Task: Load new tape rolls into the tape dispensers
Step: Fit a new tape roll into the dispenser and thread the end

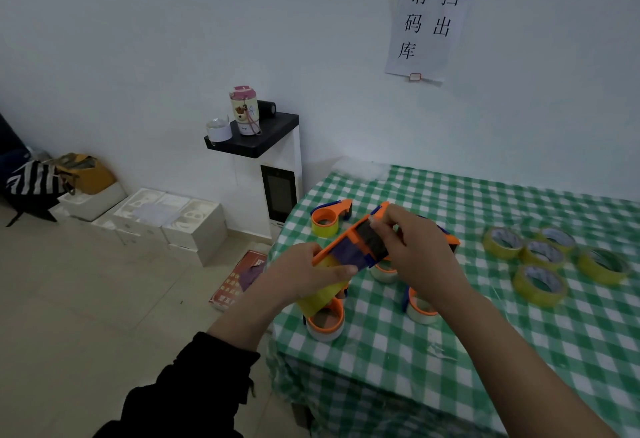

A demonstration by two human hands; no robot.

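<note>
Above the table's left corner I hold an orange-and-blue tape dispenser (349, 247) with a yellow tape roll (320, 295) in it. My left hand (304, 271) grips the roll end from the left, thumb across the blue flap. My right hand (412, 247) pinches the dispenser's upper end with curled fingers. Several loose yellow tape rolls (540, 264) lie on the right of the green checked tablecloth (433, 351).
Other orange dispensers sit on the cloth: one at the back left (327, 217), one near the front edge (325, 325), another under my right wrist (420, 307). Left of the table stand a white cabinet (277, 178), white boxes (173, 219) and bags (59, 178) on the floor.
</note>
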